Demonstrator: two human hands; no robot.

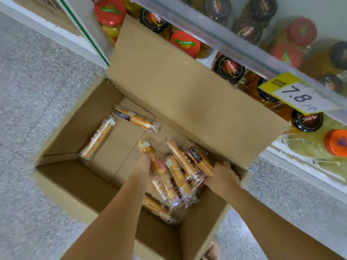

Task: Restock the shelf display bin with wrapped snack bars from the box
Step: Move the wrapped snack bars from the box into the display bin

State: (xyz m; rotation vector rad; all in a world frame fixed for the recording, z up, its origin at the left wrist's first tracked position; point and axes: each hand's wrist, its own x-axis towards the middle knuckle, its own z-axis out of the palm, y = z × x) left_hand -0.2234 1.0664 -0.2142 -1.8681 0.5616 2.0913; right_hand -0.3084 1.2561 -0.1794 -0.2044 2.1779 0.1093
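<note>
An open cardboard box (78, 128) stands on the floor with several wrapped snack bars inside. Two bars lie apart, one near the far wall (135, 118) and one at the left (98, 138). The rest form a pile (178, 177) at the right side. My left hand (145, 163) is down in the box and grips a bar (145, 146) at the pile's left edge. On the pile's right edge, against the box wall, my right hand (222, 174) curls its fingers round the bars there. The display bin is not in view.
The box's far flap (180, 85) stands up against a shelf unit. Jars with red (185, 44), black (230, 69) and orange (337, 142) lids fill the shelves behind it. A yellow price tag (296, 95) hangs on the shelf rail. Grey speckled floor (37, 81) lies left.
</note>
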